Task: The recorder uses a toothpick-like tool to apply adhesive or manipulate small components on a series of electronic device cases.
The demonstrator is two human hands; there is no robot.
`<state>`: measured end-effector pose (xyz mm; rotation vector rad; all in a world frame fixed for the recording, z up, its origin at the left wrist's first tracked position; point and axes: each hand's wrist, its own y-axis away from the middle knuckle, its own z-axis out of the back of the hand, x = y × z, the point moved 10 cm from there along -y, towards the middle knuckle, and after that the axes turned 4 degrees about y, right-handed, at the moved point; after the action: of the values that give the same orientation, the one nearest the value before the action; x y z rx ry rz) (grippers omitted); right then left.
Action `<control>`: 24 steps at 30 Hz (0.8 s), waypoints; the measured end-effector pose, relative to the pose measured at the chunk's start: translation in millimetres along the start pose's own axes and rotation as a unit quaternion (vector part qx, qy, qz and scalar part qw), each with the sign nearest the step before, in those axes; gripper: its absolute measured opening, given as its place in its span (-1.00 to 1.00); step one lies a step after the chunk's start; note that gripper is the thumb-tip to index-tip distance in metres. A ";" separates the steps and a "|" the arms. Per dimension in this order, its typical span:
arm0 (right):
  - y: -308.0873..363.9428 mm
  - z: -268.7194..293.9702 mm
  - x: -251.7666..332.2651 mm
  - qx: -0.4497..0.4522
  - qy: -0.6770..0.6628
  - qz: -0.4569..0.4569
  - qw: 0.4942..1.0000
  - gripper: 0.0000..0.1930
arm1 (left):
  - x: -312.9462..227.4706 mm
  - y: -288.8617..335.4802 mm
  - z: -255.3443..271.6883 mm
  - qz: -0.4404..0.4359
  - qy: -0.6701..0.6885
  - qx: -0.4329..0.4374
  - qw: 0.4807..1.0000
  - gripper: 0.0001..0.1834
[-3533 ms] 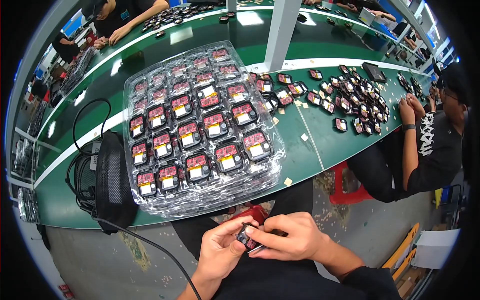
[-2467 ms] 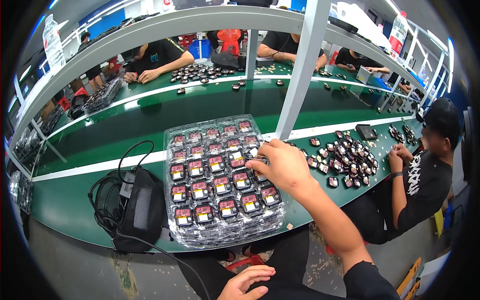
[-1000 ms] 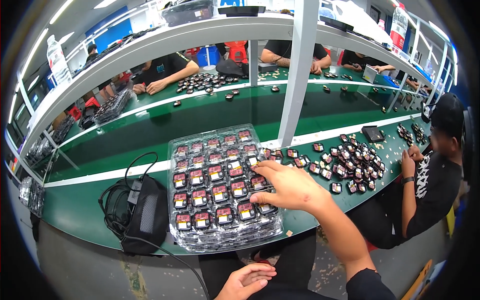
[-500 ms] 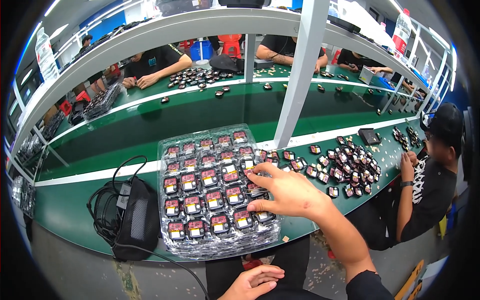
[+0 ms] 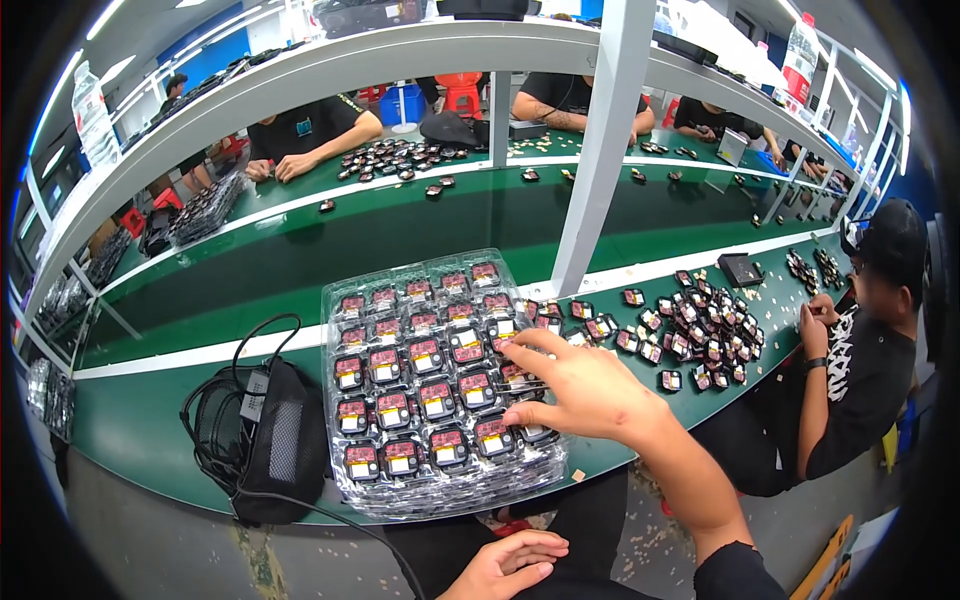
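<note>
On your far left there's a black mesh bag (image 5: 285, 450) with its cable beside it, then the clear tray stack (image 5: 450, 492) sitting on the green bench (image 5: 135, 420), filled with black-rimmed modules (image 5: 437, 399). The stack's long side runs away from you, far end leaning slightly left, and most modules have the white patch toward you and the red board away; one near the middle is flipped. Your left hand (image 5: 512, 565) hangs below the bench edge, fingers loosely curled, nothing in it. Your right hand (image 5: 595, 395) reaches in palm-down over the tray's right side, thumb and index spread pretty wide, with modules right under and just left of the fingertips. A thin tool (image 5: 522, 386) pokes out between them; can't tell how firmly you've got it. Further right, there's a loose module pile (image 5: 710, 335).
</note>
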<state>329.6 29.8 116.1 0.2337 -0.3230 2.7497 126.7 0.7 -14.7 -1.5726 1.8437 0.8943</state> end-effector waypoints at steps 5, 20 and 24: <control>20.4 -0.2 15.6 0.030 0.019 -0.005 0.999 -0.22 | -2.2 0.7 3.0 -0.002 0.009 -0.005 1.000 -0.64; 30.8 -6.7 8.4 0.068 0.006 -0.023 0.997 -0.14 | -33.6 0.7 -5.6 -0.093 -0.105 -0.045 0.989 -0.71; 34.1 -15.3 -0.7 0.090 -0.031 -0.050 0.994 -0.16 | -132.3 13.7 -59.0 -0.386 -0.547 -0.112 0.734 -0.76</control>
<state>315.7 2.5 94.6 0.3728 -0.0774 2.6758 135.5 37.9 125.7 -1.2387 0.2057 1.2202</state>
